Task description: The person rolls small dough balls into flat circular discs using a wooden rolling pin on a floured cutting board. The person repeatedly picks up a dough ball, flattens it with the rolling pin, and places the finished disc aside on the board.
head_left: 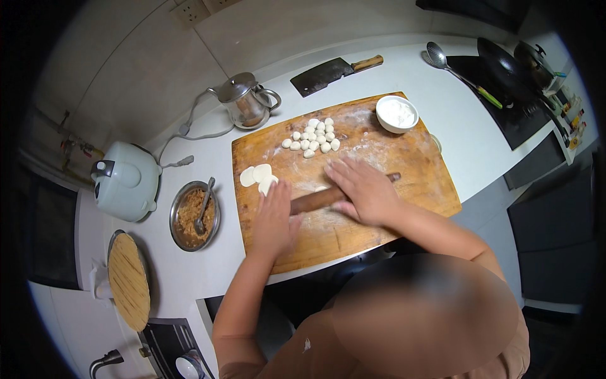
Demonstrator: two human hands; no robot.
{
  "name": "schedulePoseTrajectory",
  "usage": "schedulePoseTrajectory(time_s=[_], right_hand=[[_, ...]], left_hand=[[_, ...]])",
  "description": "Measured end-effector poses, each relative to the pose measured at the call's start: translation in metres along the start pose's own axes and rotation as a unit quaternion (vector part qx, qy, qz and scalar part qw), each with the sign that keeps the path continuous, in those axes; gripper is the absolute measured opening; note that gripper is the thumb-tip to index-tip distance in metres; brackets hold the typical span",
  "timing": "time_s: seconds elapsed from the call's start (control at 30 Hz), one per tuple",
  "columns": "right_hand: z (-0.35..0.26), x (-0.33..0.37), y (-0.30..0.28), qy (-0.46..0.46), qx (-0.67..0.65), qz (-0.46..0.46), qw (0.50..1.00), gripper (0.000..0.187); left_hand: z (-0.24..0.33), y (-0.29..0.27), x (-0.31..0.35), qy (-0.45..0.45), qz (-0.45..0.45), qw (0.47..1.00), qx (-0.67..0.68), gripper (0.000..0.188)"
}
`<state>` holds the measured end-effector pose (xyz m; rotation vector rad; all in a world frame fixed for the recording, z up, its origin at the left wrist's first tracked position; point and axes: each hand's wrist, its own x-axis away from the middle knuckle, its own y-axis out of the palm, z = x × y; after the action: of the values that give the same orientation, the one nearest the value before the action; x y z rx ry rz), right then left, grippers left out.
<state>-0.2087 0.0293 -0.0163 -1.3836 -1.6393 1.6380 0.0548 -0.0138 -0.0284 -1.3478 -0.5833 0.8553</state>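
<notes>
A dark wooden rolling pin (312, 201) lies slantwise on the floured wooden cutting board (404, 164). My right hand (366, 192) rests flat across it, fingers stretched forward, with the pin's tip poking out on the right. At the pin's left end is my left hand (274, 215), its fingers extended and blurred a little. Its fingertips reach a few thin round dough wrappers (247, 177), partly covering one. Whatever is under my palms is hidden. Farther back on the board sits a cluster of small dough pieces (307, 136). A white bowl of flour (398, 114) stands at the back right.
On the left are a metal bowl of filling with a spoon (189, 218), a round tray of straw-coloured slats (129, 281) and a pale rice cooker (128, 181). Behind the board stand a metal kettle (243, 101) and a cleaver (323, 76). A slotted spoon (437, 57) lies by the stove.
</notes>
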Motion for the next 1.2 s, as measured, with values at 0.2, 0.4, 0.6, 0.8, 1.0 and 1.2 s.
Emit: schedulePoseTrajectory(time_s=[0.2, 0.4, 0.6, 0.8, 1.0, 1.2], right_hand=[[0.034, -0.029, 0.023, 0.041, 0.013, 0.055, 0.998, 0.070], [-0.013, 0.028, -0.005, -0.025, -0.056, 0.048, 0.997, 0.060], [-0.019, 0.041, -0.002, -0.019, -0.078, 0.034, 0.996, 0.049], [-0.017, 0.052, -0.006, -0.018, -0.077, 0.034, 0.996, 0.042], [-0.014, 0.065, -0.015, -0.035, -0.077, 0.027, 0.996, 0.041], [-0.009, 0.070, -0.022, -0.020, -0.089, 0.008, 0.996, 0.045]], left_hand=[[0.001, -0.011, -0.039, -0.024, 0.036, 0.998, -0.039, 0.062], [0.017, -0.027, -0.012, 0.036, -0.053, 0.993, 0.095, 0.047], [0.040, -0.011, -0.052, 0.057, -0.037, 0.986, 0.151, 0.033], [0.039, -0.009, -0.070, -0.050, -0.129, 0.953, 0.269, 0.015], [0.039, -0.022, -0.041, 0.075, 0.015, 0.957, 0.279, 0.012], [0.025, -0.018, 0.018, 0.112, 0.010, 0.977, 0.181, 0.029]])
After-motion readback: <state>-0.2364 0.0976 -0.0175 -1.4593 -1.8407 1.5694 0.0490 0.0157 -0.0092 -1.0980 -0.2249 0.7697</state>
